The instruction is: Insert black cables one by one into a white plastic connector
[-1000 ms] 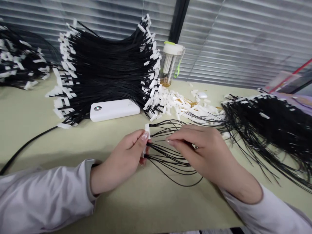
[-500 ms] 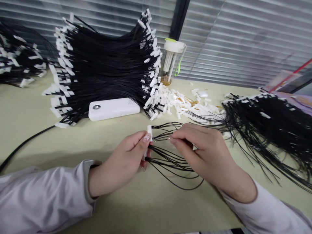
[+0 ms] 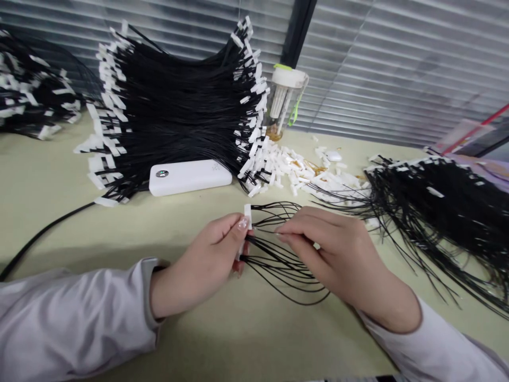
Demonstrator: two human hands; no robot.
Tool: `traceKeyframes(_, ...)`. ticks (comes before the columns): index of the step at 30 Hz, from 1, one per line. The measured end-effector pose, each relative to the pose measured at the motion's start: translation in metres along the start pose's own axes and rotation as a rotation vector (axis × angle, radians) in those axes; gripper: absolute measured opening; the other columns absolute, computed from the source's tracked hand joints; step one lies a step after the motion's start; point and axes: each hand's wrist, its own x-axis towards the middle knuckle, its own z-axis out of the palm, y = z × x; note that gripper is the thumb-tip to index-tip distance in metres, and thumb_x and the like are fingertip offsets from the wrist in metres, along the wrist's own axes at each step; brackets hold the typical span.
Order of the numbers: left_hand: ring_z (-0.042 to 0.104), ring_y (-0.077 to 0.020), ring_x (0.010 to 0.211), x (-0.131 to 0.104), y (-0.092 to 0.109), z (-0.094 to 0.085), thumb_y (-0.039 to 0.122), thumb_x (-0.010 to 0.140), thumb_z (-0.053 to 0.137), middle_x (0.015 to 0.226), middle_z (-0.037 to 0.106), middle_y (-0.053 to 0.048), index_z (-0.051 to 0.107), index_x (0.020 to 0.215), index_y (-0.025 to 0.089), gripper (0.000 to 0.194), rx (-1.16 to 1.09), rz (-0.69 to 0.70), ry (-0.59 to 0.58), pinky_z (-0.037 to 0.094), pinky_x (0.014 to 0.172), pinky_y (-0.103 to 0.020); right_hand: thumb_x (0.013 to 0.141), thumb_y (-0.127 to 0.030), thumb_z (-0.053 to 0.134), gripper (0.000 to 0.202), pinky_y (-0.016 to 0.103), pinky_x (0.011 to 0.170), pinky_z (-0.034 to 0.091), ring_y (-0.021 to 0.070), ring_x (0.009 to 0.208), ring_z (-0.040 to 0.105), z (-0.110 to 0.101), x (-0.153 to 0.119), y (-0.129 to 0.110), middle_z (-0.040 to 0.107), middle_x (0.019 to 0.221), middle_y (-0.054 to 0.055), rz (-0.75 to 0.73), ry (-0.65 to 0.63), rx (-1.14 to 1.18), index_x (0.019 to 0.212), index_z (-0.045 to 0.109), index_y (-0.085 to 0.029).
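My left hand [image 3: 210, 260] pinches a white plastic connector [image 3: 247, 213] between thumb and fingers, at the middle of the view. A second white piece shows partly behind the thumb. Several thin black wires [image 3: 286, 265] run from these pieces to the right and bow in loops. My right hand [image 3: 334, 244] is closed in a pinch on one thin black wire [image 3: 265, 230], close to the connector on its right side. The tip of that wire by the connector is too small to make out clearly.
Behind lies a large stack of black wire harnesses [image 3: 178, 101] with white ends. A white power bank [image 3: 191, 178] rests before it. Loose white connectors [image 3: 298, 167] are heaped near a clear bottle [image 3: 286, 98]. Black wires [image 3: 437, 212] pile up at right, more harnesses [image 3: 35, 90] at left.
My right hand still pinches, and the wire at its fingertips now shows stretching toward the connector. My left hand keeps its hold. The whole view has shifted slightly.
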Motion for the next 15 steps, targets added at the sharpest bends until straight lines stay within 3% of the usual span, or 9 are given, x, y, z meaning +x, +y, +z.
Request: traceKeyframes(15, 0.04, -0.0069, 0.044, -0.0003, 0.0009, -0.0002, 0.042, 0.081, 0.037, 0.055, 0.044, 0.004, 0.049, 0.069, 0.017, 0.03, 0.012, 0.02, -0.006, 0.035, 0.041, -0.018, 0.079, -0.012, 0.046, 0.014, 0.022, 0.06, 0.041, 0.0092, 0.067, 0.049, -0.0018, -0.0005, -0.0017, 0.056, 0.073, 0.002, -0.029, 0.007, -0.035, 0.083, 0.058, -0.018)
